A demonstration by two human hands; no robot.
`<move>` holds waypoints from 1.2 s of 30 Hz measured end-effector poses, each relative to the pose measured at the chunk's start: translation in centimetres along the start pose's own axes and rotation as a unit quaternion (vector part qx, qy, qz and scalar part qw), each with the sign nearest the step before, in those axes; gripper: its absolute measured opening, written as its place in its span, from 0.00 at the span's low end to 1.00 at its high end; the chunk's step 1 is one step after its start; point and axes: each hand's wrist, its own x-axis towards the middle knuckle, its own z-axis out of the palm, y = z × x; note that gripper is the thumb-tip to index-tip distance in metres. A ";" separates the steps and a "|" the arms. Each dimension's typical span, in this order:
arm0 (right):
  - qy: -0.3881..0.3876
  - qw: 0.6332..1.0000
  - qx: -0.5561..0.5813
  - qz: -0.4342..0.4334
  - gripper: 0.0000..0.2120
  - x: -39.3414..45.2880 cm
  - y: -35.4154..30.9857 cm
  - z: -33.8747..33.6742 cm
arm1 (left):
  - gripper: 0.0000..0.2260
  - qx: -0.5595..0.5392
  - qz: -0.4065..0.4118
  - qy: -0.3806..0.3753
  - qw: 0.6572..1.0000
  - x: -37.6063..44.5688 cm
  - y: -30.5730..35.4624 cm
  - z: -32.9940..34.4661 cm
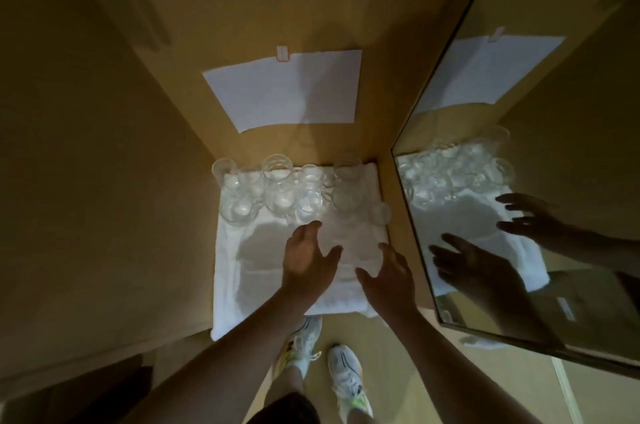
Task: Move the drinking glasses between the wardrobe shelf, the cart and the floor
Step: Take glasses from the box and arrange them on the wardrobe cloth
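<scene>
Several clear drinking glasses stand in rows at the back of a white towel spread on the wardrobe shelf. One more glass sits apart at the towel's right edge. My left hand hovers over the towel just in front of the glasses, fingers spread and holding nothing. My right hand is beside it to the right, also spread and empty. Both hands are apart from every glass.
A white paper sheet is taped to the wardrobe's back wall. A mirrored door stands on the right and reflects the glasses and hands. The left wooden wall is close. Below the shelf edge are wooden floor and my shoes.
</scene>
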 end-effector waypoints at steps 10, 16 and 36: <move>0.022 0.993 0.029 0.113 0.35 6.5 -1.0 3.1 | 0.29 0.011 0.027 -0.092 0.995 7.0 -2.6 3.2; 0.067 0.987 0.011 0.146 0.39 11.6 0.2 4.8 | 0.33 -0.034 -0.034 -0.134 0.990 11.0 -3.7 8.0; 0.153 0.979 -0.038 0.129 0.43 21.7 3.1 11.0 | 0.44 -0.105 -0.037 -0.050 0.993 17.4 -7.7 18.2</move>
